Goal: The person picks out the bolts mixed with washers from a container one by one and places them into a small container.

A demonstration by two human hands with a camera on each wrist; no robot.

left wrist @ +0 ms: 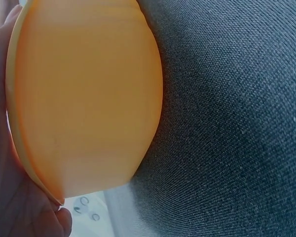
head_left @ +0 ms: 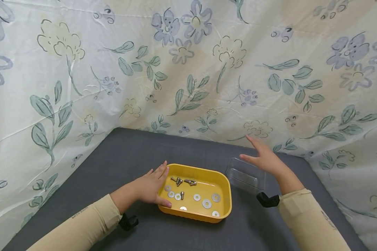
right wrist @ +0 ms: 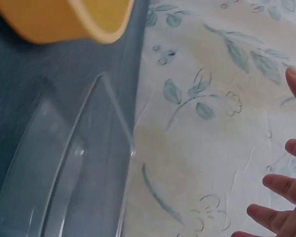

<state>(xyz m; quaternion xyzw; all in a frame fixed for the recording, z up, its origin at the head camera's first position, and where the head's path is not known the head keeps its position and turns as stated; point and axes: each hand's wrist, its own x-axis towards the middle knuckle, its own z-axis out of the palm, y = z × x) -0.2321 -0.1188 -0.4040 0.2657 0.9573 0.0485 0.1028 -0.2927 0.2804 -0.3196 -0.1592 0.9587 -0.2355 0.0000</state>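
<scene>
Lightly, the left hand (head_left: 151,185) rests spread along the left end of a yellow bin (head_left: 211,177), its fingers apart.
Thumb and fingers touch the rim, and inside lie screws (head_left: 179,181) clustered toward the far left, flat washers (head_left: 206,203) scattered across the floor, and a lone screw (head_left: 182,196) (just beside one washer); the right hand (head_left: 265,159), fingers parted and holding nothing, hovers near a clear tray (head_left: 244,177), which sits just beside the bin's right end on the dark grey surface (head_left: 135,148), with floral cloth (head_left: 182,101) hanging behind.
</scene>
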